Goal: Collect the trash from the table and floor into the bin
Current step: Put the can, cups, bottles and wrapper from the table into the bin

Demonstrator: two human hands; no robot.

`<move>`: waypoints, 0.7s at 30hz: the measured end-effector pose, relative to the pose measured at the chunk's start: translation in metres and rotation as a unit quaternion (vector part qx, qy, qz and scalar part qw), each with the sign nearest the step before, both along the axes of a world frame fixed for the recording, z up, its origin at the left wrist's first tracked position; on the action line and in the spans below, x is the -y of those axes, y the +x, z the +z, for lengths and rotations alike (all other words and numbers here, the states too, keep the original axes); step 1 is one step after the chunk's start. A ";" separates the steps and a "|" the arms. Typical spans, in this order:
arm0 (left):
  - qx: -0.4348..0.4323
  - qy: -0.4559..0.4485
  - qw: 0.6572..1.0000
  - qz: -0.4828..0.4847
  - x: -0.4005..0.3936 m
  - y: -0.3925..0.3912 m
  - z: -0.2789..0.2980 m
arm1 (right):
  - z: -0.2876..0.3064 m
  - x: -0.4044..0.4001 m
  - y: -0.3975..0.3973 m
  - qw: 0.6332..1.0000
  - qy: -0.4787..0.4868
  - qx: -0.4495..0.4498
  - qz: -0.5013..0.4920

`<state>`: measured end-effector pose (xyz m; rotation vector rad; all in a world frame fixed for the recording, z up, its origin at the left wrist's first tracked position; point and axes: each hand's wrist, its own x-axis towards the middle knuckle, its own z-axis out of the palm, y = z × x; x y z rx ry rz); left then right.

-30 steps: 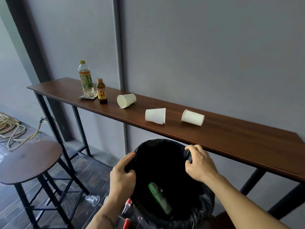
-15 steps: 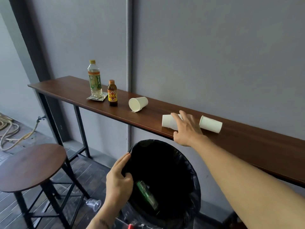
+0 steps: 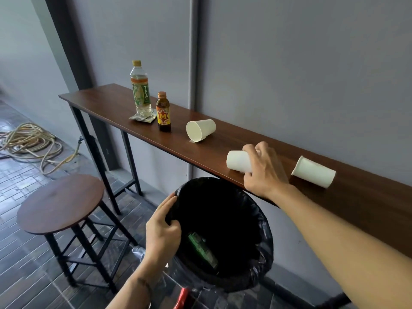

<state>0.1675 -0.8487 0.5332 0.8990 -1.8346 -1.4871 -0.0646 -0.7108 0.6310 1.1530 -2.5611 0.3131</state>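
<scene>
A bin (image 3: 258,221) lined with a black bag sits below the table edge, with a green wrapper (image 3: 201,246) inside. My left hand (image 3: 161,233) grips the bin's near-left rim. My right hand (image 3: 263,170) is curled around a white paper cup (image 3: 237,161) lying on its side on the long wooden table (image 3: 356,197). Two more white cups lie on the table: one to the left (image 3: 200,130), one to the right (image 3: 313,171). Further left stand a tea bottle (image 3: 140,89) on a flat wrapper (image 3: 142,118) and a small brown bottle (image 3: 163,112).
A round wooden stool (image 3: 60,204) stands left of the bin. A clear plastic cup (image 3: 138,252) lies on the brick floor near its legs. A coiled hose (image 3: 29,141) lies at far left. Something red (image 3: 181,297) shows below the bin. The grey wall backs the table.
My right hand left the bin's rim, reached up to the table and closed around the middle white cup. My left hand kept hold of the bin's rim.
</scene>
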 end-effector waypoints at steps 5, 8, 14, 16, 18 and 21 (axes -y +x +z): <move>0.008 0.037 0.999 0.030 -0.011 -0.026 0.000 | -0.018 -0.004 0.046 0.995 -0.030 0.048 0.087; 0.009 0.064 0.997 0.046 -0.018 -0.036 0.002 | -0.043 -0.009 0.067 0.991 0.019 0.076 0.112; 0.010 0.086 0.995 0.044 -0.027 -0.042 -0.003 | -0.062 -0.020 0.076 0.985 0.065 0.084 0.136; 0.016 0.074 0.996 0.044 -0.029 -0.041 -0.006 | -0.060 -0.024 0.078 0.984 0.056 0.109 0.132; 0.018 0.067 0.997 0.044 -0.030 -0.041 -0.009 | -0.048 -0.031 0.073 0.984 -0.013 0.111 0.135; 0.021 0.077 0.996 0.043 -0.031 -0.039 -0.012 | -0.023 -0.046 0.042 0.989 -0.105 0.041 0.098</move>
